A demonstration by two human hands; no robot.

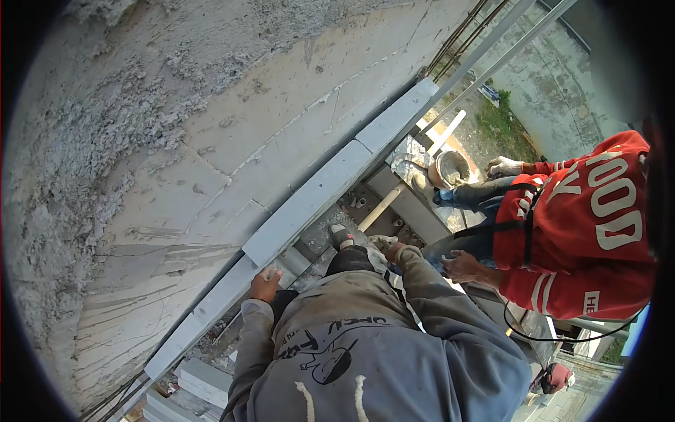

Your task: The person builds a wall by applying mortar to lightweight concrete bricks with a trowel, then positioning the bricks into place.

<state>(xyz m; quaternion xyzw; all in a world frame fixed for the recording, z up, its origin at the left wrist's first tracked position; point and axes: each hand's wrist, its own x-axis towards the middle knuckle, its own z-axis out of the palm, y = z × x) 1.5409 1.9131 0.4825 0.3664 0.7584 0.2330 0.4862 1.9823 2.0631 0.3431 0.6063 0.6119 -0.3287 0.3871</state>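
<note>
My left hand [265, 284] is at the near edge of a row of pale grey blocks [306, 200] set along the wall. Its fingertips appear to touch the block edge, with the fingers extended and nothing visible in them. My right hand [402, 251] is in front of my body, its fingers mostly hidden. It seems closed round something greyish and mortar-stained that I cannot make out. A pale wooden pole [380, 208] slants just beyond it. My shoe [342, 236] shows between the two hands.
A rough, partly plastered wall [211, 141] fills the left. At right stands a co-worker in a red hoodie [573, 225], near a mortar bucket [452, 169]. Metal poles [503, 53] cross the upper right. Loose blocks [204, 380] lie lower left; ground lies below the platform.
</note>
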